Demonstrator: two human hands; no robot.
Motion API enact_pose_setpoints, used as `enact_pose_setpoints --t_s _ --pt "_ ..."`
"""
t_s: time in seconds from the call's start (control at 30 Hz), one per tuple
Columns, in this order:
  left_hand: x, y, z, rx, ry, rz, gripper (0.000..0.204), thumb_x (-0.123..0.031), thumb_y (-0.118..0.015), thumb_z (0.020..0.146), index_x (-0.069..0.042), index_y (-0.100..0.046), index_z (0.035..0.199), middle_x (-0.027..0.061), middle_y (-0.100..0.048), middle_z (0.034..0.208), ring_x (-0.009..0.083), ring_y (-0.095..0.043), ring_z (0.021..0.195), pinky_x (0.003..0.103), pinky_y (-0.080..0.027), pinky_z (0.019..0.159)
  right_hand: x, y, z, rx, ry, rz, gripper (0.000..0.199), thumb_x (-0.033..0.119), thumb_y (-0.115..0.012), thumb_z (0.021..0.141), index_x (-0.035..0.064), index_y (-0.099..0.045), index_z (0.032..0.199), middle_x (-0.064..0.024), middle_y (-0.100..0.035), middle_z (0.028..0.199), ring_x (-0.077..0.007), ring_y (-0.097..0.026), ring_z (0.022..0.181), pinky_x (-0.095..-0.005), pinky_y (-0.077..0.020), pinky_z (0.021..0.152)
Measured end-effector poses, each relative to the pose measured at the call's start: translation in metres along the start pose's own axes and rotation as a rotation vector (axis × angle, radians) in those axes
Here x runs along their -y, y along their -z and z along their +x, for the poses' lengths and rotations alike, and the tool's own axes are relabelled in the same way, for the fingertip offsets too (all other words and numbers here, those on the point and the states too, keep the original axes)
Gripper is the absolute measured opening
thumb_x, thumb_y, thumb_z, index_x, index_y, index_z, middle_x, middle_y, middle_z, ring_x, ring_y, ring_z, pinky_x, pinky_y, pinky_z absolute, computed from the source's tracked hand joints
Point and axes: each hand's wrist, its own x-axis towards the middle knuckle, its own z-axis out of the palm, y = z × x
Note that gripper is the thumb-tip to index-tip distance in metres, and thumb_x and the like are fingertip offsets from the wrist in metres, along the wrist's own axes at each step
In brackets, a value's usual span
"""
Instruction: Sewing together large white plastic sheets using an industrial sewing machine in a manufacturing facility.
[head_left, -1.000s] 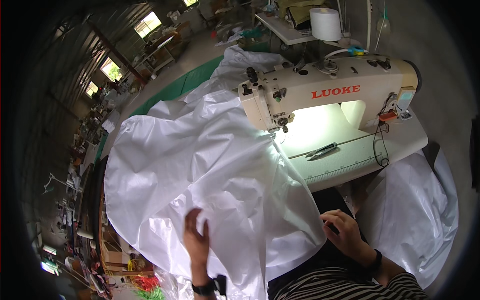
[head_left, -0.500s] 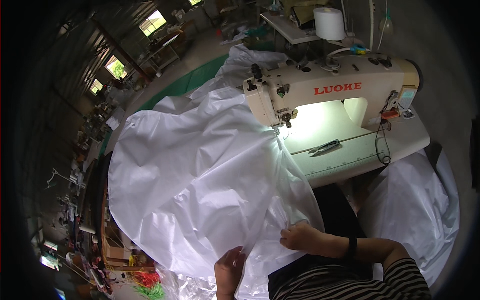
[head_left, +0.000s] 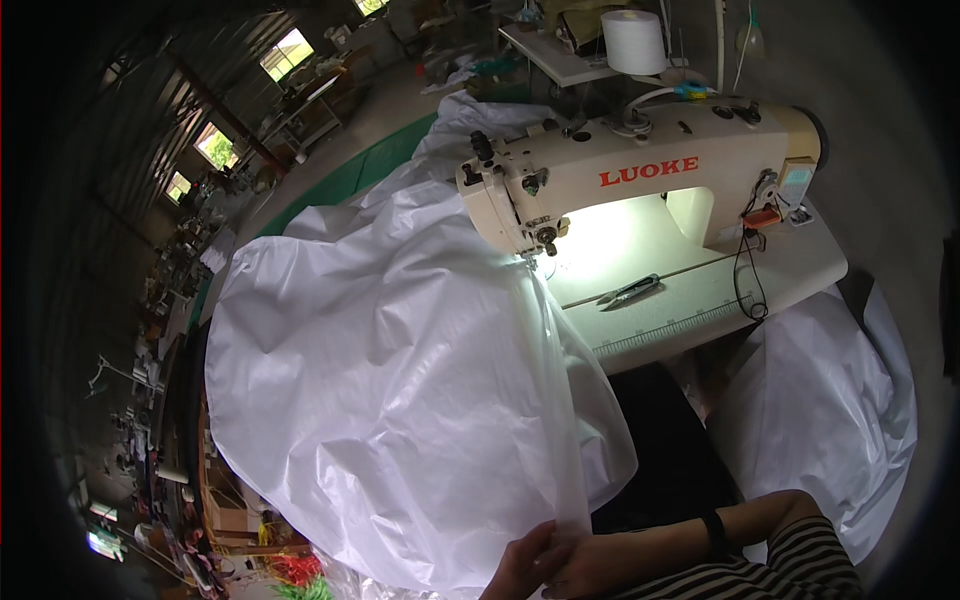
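A large, shiny white sheet (head_left: 380, 380) spreads under the needle end of a sewing machine (head_left: 650, 170) and hangs toward me. From the needle, one edge runs down in a tight folded strip to my hands. My left hand (head_left: 520, 562) and my right hand (head_left: 600, 565) meet at the near end of that strip, close to my body. Both are closed on the sheet's edge; the right fingers are partly hidden behind the back of the hand. The machine's lamp lights the needle area.
Thread snips (head_left: 630, 292) lie on the machine bed, behind a printed ruler scale. A white thread cone (head_left: 634, 43) stands beyond the machine. More white sheeting (head_left: 820, 420) hangs at the right. Red and green strands (head_left: 298, 572) sit at the lower left.
My hands, apart on the sheet before, have come together lower down at its edge. The sheet's right edge is now drawn into a straighter strip. The view has shifted slightly.
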Motion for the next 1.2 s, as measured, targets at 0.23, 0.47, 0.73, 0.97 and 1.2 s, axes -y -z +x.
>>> enact_pose_setpoints --t_s 0.23,0.47,0.73,0.97,1.2 --pt "-0.005 0.012 -0.017 -0.339 0.019 -0.02 0.011 0.003 -0.061 0.094 0.006 -0.068 0.101 0.0105 -0.071 0.09 0.0119 -0.064 0.082 0.027 -0.052 0.072 -0.023 0.015 -0.084 -0.467 -0.849 0.047 0.033 0.037 -0.069 0.089 0.0073 -0.066 0.075 -0.0053 -0.063 0.066 -0.0257 -0.065 0.057 -0.0369 -0.0521 0.054" --pt "-0.038 0.015 -0.02 -0.442 -0.439 0.632 0.012 0.005 -0.066 0.088 0.004 -0.068 0.1 0.017 -0.071 0.095 0.0245 -0.069 0.083 0.033 -0.055 0.071 -0.065 -0.047 -0.079 -0.284 -1.13 0.661 0.041 0.042 -0.061 0.095 0.0048 -0.07 0.107 -0.0159 -0.07 0.102 -0.0282 -0.067 0.096 -0.0324 -0.0515 0.084" --pt "-0.074 0.014 -0.022 -0.301 -0.551 0.683 0.014 0.007 -0.065 0.085 0.003 -0.067 0.098 0.0185 -0.07 0.098 0.0319 -0.069 0.083 0.037 -0.055 0.07 -0.054 -0.037 -0.082 0.123 -1.171 0.726 0.058 0.057 -0.047 0.098 0.0049 -0.071 0.087 -0.0065 -0.069 0.075 -0.0212 -0.067 0.068 -0.0319 -0.0524 0.071" --pt "-0.07 0.01 -0.025 -0.361 -0.59 0.796 0.016 0.007 -0.066 0.083 0.003 -0.068 0.099 0.0186 -0.07 0.098 0.0313 -0.069 0.084 0.037 -0.055 0.071 -0.098 -0.089 -0.07 -0.426 -1.152 1.074 0.037 0.037 -0.062 0.095 0.0011 -0.067 0.097 -0.0083 -0.068 0.078 -0.0218 -0.067 0.065 -0.0327 -0.0536 0.063" --pt "-0.081 -0.002 -0.019 -0.234 -0.607 0.756 0.016 0.005 -0.068 0.08 0.0 -0.067 0.096 0.0144 -0.068 0.09 0.0323 -0.067 0.078 0.037 -0.055 0.065 0.012 -0.015 -0.065 -0.34 -0.323 0.271 0.02 0.024 -0.064 0.093 0.0046 -0.064 0.094 -0.0081 -0.068 0.085 -0.0221 -0.067 0.064 -0.032 -0.0559 0.054"
